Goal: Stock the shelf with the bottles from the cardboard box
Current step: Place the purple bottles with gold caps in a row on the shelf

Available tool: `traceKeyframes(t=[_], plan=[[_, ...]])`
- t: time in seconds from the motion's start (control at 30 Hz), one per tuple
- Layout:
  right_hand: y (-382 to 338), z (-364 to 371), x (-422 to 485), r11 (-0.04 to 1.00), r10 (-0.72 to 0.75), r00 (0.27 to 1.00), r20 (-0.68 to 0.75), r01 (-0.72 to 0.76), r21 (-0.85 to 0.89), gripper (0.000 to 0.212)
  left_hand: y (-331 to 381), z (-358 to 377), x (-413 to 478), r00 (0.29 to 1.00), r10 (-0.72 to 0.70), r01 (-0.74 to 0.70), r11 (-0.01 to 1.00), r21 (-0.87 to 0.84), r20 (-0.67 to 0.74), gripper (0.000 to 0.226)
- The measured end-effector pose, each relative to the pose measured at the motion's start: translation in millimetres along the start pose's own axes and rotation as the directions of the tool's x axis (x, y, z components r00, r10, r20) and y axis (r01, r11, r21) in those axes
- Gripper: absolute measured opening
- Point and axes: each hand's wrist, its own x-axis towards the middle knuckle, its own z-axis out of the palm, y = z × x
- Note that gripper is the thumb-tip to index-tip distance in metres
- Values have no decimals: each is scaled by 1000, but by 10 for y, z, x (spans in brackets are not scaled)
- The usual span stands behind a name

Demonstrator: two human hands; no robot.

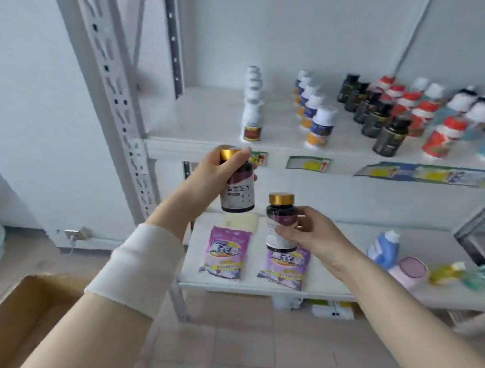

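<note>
My left hand (pixel 220 171) grips a dark bottle with a gold cap (pixel 237 194), raised just in front of the white shelf's front edge (pixel 203 146). A little lower and to the right, my right hand (pixel 312 233) holds a second dark gold-capped bottle (pixel 280 224) by its side. Both bottles are upright. The upper shelf board carries rows of bottles: white ones (pixel 252 116), blue-and-orange ones (pixel 316 120), black ones (pixel 375 115) and red-capped ones (pixel 422 120). The open cardboard box (pixel 22 314) sits at the lower left on the floor; its inside is out of sight.
The shelf's left part (pixel 198 114) beside the white bottles is bare. The lower shelf holds two purple bags (pixel 226 252), a blue jug (pixel 384 248) and other items. A perforated steel upright (pixel 119 106) stands at the left. Tiled floor lies below.
</note>
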Motion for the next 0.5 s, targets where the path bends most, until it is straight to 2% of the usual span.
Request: traceKeyframes(t=[0.13,0.3,0.5], plan=[[26,-1274,-501,1000,-17,987,-161,20,16,27,347,1315,205,988,30,-30,1000,-7,150,14],[5,-2570,-917,997,-32,942,-335,53,55,27,623,2744,482,932,41,-58,998,37,359,18],[-23,-3898,-999,993,-82,876,-475,113,38,30,784,4166,1025,857,92,-159,983,91,507,26]])
